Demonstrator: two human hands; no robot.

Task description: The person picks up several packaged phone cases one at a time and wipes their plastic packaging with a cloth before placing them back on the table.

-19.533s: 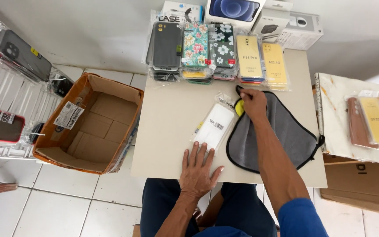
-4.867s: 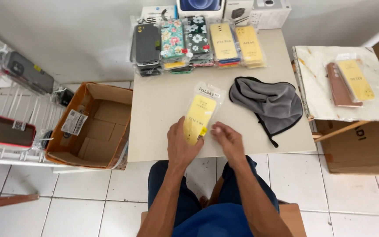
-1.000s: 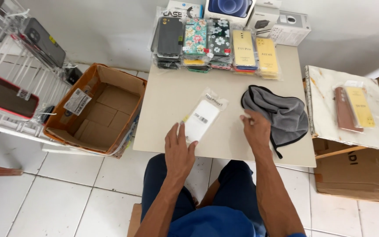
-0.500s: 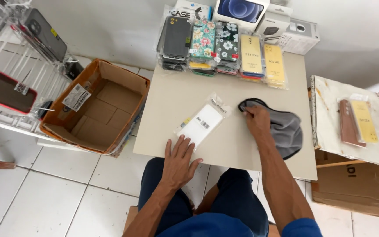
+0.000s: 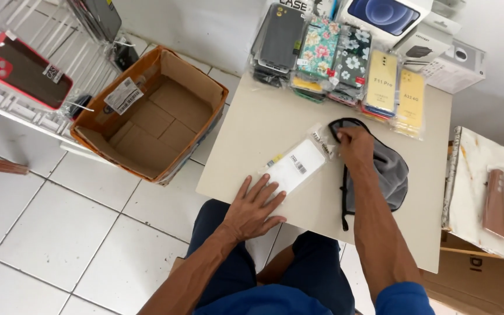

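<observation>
A beige table (image 5: 263, 125) stands on white floor tiles (image 5: 48, 233) against a pale wall. An open cardboard box (image 5: 150, 114) sits on the floor at its left, and a row of packaged phone cases (image 5: 336, 61) lines the far edge. The left hand (image 5: 254, 207) lies flat, fingers spread, pressing the near end of a clear packaged phone case (image 5: 293, 169) by the table's front edge. The right hand (image 5: 357, 146) rests half-curled on a grey cloth (image 5: 389, 175) just beside the packet, fingers bunching its top edge.
</observation>
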